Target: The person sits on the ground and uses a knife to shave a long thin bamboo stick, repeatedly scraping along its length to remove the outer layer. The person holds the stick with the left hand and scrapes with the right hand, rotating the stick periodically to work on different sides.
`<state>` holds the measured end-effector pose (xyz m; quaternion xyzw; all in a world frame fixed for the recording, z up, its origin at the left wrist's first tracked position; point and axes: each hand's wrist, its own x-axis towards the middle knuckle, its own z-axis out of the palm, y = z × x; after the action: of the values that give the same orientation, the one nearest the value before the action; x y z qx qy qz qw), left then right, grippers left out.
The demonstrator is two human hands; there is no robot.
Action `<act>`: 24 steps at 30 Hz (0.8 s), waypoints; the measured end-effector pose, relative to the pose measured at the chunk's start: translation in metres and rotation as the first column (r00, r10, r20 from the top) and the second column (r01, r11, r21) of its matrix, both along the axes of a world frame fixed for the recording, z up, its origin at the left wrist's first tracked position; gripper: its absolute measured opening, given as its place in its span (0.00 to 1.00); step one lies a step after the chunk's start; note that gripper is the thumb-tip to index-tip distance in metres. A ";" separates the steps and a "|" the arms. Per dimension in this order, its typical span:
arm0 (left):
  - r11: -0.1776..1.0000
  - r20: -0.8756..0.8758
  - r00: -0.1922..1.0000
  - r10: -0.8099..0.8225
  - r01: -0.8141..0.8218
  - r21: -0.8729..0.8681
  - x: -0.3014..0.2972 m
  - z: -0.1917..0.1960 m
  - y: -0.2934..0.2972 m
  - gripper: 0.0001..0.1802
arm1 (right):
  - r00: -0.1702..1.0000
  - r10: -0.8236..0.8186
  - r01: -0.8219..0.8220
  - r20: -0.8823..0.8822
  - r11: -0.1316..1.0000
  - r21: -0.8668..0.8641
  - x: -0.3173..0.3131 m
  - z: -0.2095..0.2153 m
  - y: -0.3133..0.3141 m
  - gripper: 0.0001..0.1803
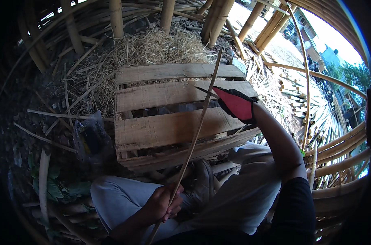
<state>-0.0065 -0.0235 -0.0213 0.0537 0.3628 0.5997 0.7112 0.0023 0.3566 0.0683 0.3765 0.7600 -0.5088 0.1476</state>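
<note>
My bare left hand (164, 203) is closed round the lower part of a long, thin bamboo strip (195, 134). The strip slants up and away over a slatted wooden crate (161, 98). In a red and black glove, my right hand (235, 105) reaches out over the crate's right side. It is closed on what looks like a knife (202, 90), whose dark, narrow blade crosses the strip near its far end. The knife's handle is hidden inside the glove.
Pale shavings (157, 47) lie heaped behind the crate. A clear plastic bag (93, 136) with something dark inside sits to its left. Bamboo posts (167, 16) stand at the back, and cut bamboo poles (299, 110) are stacked at the right. My bent legs (246, 183) are close below.
</note>
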 end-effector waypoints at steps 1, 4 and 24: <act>1.000 0.005 1.000 0.012 -0.012 -0.003 -0.001 0.001 -0.002 0.19 | 0.999 0.005 -0.004 0.050 1.000 -0.023 -0.004 0.007 -0.014 0.21; 1.000 0.023 1.000 0.008 -0.008 0.024 -0.002 -0.003 0.002 0.18 | 0.971 0.236 -0.230 -0.031 0.963 0.142 0.008 0.000 -0.036 0.28; 0.998 0.043 0.998 0.055 -0.056 0.013 -0.006 0.000 0.005 0.18 | 0.987 0.115 -0.149 0.116 0.342 0.928 -0.029 -0.003 -0.020 0.43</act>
<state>-0.0124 -0.0182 -0.0216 0.0360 0.3448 0.6229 0.7013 -0.0267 0.3362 0.0657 0.3384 0.9396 0.0324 -0.0406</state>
